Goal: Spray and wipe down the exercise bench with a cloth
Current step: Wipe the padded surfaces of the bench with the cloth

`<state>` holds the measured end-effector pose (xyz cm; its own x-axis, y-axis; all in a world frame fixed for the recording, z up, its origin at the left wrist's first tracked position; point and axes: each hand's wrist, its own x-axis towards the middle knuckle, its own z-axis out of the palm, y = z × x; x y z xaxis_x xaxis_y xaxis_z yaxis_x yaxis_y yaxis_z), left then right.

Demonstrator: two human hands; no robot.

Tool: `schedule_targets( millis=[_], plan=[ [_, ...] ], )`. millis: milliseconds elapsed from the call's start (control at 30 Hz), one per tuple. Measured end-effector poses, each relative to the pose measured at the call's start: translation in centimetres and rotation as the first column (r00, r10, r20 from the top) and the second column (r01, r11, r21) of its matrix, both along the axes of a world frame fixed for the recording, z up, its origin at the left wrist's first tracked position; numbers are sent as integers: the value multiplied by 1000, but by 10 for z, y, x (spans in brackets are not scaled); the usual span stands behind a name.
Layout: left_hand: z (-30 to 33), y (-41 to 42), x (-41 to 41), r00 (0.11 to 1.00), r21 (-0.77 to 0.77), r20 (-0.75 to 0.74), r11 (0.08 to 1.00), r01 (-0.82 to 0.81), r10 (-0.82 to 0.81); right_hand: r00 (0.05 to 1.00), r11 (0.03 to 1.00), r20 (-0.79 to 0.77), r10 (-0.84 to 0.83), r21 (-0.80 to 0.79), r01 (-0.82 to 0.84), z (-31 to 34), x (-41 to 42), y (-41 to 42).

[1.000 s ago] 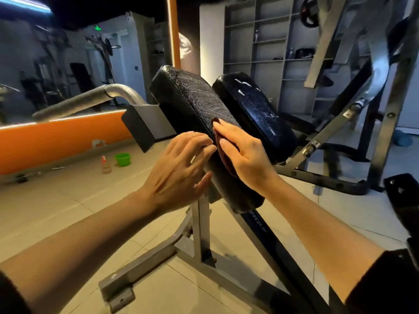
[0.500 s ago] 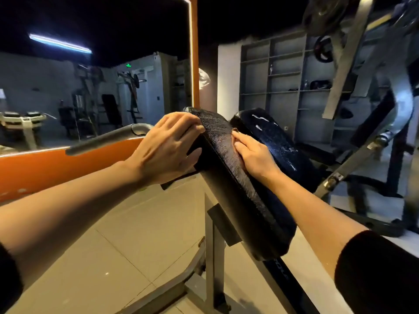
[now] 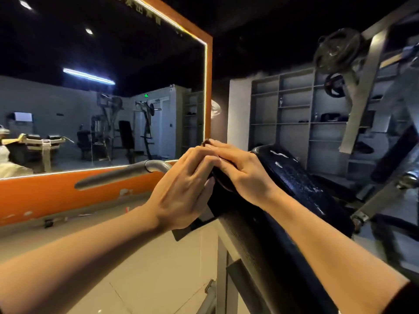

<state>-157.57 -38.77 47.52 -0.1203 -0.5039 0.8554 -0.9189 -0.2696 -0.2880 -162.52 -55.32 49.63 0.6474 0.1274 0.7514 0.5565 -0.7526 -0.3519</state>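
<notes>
The exercise bench has two black padded cushions; the near pad [image 3: 260,241] slopes down toward me and the far pad [image 3: 301,186] glistens with wet streaks. My right hand [image 3: 244,173] lies flat at the top end of the near pad, pressing a dark reddish cloth [image 3: 223,181] that shows only as an edge under the palm and at the fingertips. My left hand [image 3: 181,189] rests against the pad's left side with fingers straight, its fingertips meeting the right hand's fingers. No spray bottle shows.
A grey metal handle bar [image 3: 127,173] juts left from the bench frame. An orange-framed wall mirror [image 3: 207,87] fills the left. Grey shelving [image 3: 294,114] and a weight machine with plates [image 3: 337,51] stand at the right. Pale tiled floor [image 3: 145,268] lies below.
Both hands slid up the near pad to its top end, the right one carrying the cloth. The view rose, so the mirror fills more of the frame.
</notes>
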Motion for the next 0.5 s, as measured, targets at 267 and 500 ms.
schedule_targets(
  millis=[267, 500],
  plan=[
    [-3, 3, 0, 999, -20, 41, 1000, 3, -2, 992, 991, -28, -119, 54, 121, 11, 12, -14],
    [-2, 3, 0, 992, 12, 128, 1000, -2, 1, 977, 978, -64, -204, 18, 206, 16, 20, -32]
  ],
)
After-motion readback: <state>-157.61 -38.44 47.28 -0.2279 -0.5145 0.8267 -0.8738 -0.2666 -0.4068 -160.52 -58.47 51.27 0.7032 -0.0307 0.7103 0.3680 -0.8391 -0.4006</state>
